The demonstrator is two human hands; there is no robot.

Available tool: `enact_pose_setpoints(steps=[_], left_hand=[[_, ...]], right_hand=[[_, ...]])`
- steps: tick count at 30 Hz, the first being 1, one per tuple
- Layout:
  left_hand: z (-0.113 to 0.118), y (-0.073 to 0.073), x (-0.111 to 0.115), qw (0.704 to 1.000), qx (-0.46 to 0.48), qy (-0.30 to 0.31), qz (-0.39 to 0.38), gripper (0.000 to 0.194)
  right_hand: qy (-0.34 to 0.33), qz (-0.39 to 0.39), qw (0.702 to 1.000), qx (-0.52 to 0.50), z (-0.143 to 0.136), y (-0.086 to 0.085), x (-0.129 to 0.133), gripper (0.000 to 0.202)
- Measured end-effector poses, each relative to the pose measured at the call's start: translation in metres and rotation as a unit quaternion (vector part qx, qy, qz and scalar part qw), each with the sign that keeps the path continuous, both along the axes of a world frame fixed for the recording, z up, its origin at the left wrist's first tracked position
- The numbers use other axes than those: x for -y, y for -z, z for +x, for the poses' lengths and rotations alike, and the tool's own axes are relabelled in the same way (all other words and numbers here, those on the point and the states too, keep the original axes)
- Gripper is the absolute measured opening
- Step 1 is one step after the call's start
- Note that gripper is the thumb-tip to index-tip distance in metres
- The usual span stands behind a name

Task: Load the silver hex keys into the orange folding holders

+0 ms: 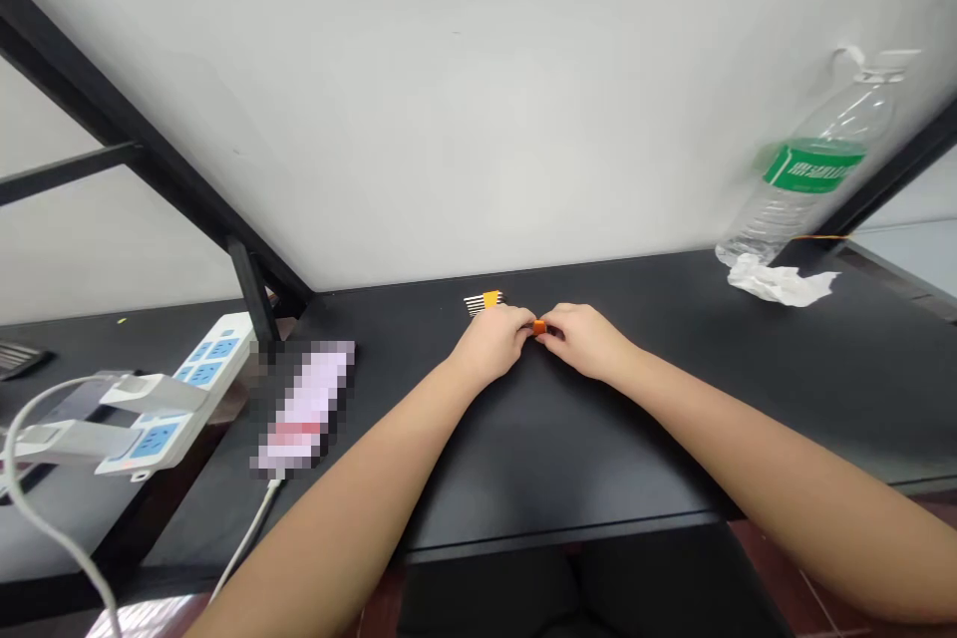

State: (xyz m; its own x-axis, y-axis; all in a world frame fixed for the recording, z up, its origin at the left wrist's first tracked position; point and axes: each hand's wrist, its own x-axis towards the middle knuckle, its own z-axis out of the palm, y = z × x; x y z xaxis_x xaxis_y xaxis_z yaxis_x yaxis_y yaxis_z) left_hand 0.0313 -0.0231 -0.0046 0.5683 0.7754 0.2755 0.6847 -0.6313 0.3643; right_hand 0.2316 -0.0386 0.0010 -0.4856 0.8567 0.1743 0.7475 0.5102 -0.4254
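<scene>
Both hands meet over the black tabletop (pixel 635 459), a little short of the middle of its rear edge, with fingertips closed around a small orange object (pixel 539 327). The left hand (pixel 491 341) pinches it from the left and the right hand (pixel 584 339) from the right; the fingers hide much of it, so its full shape cannot be told. Just behind the left hand, near the rear edge, lies a bundle of thin light and dark strips (pixel 477 304) with a yellow band (pixel 491 299) across it. At the rear right corner a clear bottle (pixel 803 209) with a green label (pixel 814 166) leans toward the wall (pixel 523 100), and a crumpled white tissue (pixel 782 283) lies before it. Near the left edge lies a pixelated pale device (pixel 310 404) with a white cable (pixel 250 530) at its near end; beside that edge is a white power strip (pixel 237 331).
</scene>
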Motion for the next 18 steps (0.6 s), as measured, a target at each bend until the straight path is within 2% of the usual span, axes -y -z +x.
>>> enact_pose_setpoints(steps=[4, 12, 18], left_hand=[[0.000, 0.002, 0.001, 0.999, -0.029, 0.007, 0.017, 0.022], [0.004, 0.004, 0.001, 0.992, -0.103, 0.015, 0.070, 0.026], [0.003, 0.004, 0.000, 0.995, -0.090, 0.010, 0.048, 0.024]], right_hand=[[0.012, -0.005, 0.999, 0.030, -0.003, 0.005, 0.003, 0.015], [0.031, -0.084, 0.995, -0.040, 0.002, -0.005, -0.001, 0.023], [0.036, -0.024, 0.999, -0.025, -0.003, -0.004, 0.001, 0.021]])
